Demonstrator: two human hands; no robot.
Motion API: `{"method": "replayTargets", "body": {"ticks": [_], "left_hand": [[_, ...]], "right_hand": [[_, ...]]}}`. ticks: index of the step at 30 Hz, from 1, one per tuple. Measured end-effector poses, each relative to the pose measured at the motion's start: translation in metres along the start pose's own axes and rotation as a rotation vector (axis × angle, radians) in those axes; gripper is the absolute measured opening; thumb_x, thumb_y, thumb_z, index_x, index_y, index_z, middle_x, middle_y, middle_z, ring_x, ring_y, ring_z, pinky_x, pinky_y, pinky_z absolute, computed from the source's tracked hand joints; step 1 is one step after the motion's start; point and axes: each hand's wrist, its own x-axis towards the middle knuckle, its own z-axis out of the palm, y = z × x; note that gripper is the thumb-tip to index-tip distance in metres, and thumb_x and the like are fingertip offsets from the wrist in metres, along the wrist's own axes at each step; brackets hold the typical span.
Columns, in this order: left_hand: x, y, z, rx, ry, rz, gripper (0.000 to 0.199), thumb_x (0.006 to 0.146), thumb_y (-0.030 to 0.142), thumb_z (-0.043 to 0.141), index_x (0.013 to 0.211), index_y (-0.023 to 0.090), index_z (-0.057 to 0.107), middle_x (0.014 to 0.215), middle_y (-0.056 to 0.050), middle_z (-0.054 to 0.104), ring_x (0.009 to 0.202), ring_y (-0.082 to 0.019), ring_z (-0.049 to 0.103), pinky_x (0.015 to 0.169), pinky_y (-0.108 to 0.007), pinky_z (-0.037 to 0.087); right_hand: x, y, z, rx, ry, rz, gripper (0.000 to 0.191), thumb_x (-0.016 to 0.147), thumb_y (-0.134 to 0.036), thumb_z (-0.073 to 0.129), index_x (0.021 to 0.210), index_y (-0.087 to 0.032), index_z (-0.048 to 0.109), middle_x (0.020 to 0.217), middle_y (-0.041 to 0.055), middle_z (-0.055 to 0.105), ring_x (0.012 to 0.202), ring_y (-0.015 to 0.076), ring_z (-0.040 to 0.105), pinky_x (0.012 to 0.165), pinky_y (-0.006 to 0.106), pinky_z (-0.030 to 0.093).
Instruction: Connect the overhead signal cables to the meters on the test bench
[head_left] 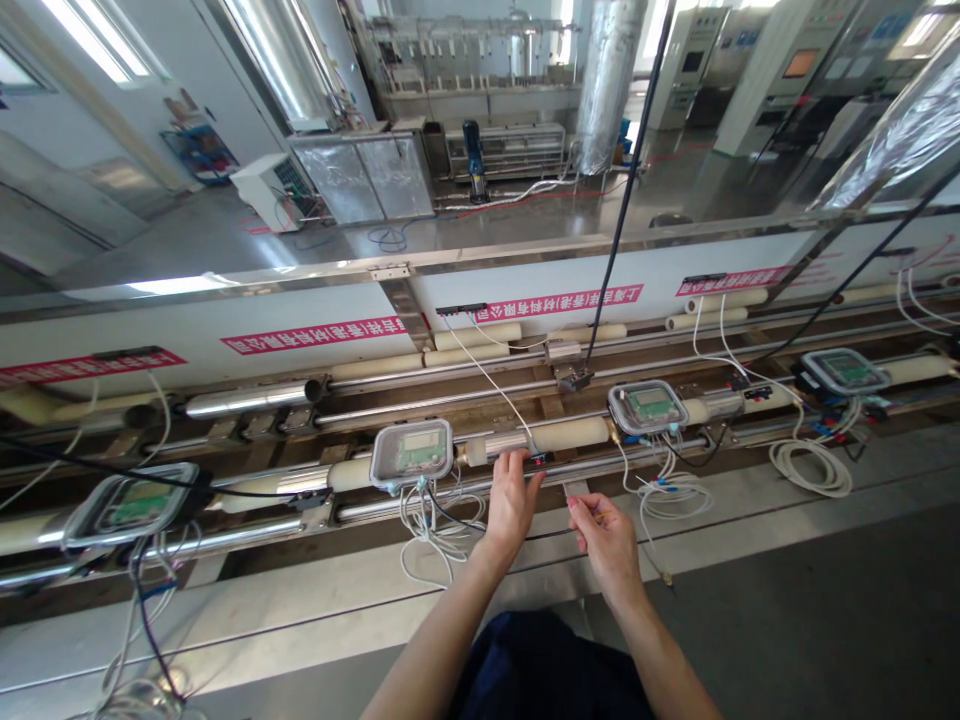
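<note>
My left hand (512,502) curls over a short metal sleeve on the roller (495,446), fingers and thumb closing at a small black terminal block (540,460). A thin white wire (491,378) comes down to that block. To its right, my right hand (609,540) is closed in a pinch. A thin black cable (544,536) runs to these fingers, and a small yellow bit shows among them. Left of my hands, a clear-lidded box (412,453) with a green circuit board sits on the roller line, white cables (431,535) coiled below it.
More clear-lidded boxes stand along the line, one at right (647,408) and one at left (139,503). A black rod (626,190) slants down behind my hands. White panels with red lettered strips (559,303) back the rollers; a steel ledge (360,590) runs in front.
</note>
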Motion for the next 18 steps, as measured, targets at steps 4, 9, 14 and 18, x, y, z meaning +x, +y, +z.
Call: {"method": "replayTargets", "body": {"ticks": [4,9,14,18], "left_hand": [[0.023,-0.015,0.016,0.159,-0.111,0.066,0.033,0.069,-0.002,0.064,0.093,0.020,0.056,0.096,-0.007,0.051,0.100,-0.030,0.045,0.093,-0.046,0.034],[0.036,-0.022,0.028,0.195,-0.180,0.072,0.029,0.068,-0.007,0.061,0.079,0.019,0.056,0.092,-0.007,0.052,0.102,-0.031,0.045,0.095,-0.048,0.032],[0.035,-0.013,0.012,0.019,-0.149,0.000,0.019,0.074,0.003,0.060,0.080,0.021,0.059,0.089,-0.006,0.056,0.097,-0.028,0.049,0.095,-0.045,0.033],[0.025,-0.009,-0.013,-0.294,-0.097,-0.132,0.014,0.081,0.025,0.062,0.094,0.020,0.059,0.086,-0.005,0.061,0.085,-0.023,0.057,0.086,-0.039,0.042]], "right_hand": [[0.001,0.003,-0.001,0.009,0.028,-0.010,0.040,0.066,-0.056,0.067,0.072,-0.017,0.059,0.053,-0.0036,0.055,0.037,0.0069,0.041,0.037,0.022,0.031],[0.002,0.003,0.001,0.019,0.044,-0.018,0.039,0.067,-0.055,0.067,0.071,-0.018,0.058,0.053,-0.0029,0.056,0.038,0.0071,0.041,0.037,0.022,0.031],[0.000,-0.001,0.001,0.024,0.043,-0.028,0.039,0.067,-0.056,0.066,0.071,-0.018,0.058,0.052,-0.0026,0.056,0.038,0.0075,0.041,0.036,0.022,0.030],[-0.002,-0.008,0.005,0.007,0.027,-0.040,0.039,0.067,-0.056,0.066,0.071,-0.018,0.058,0.052,-0.0024,0.057,0.038,0.0078,0.042,0.037,0.022,0.032]]}}
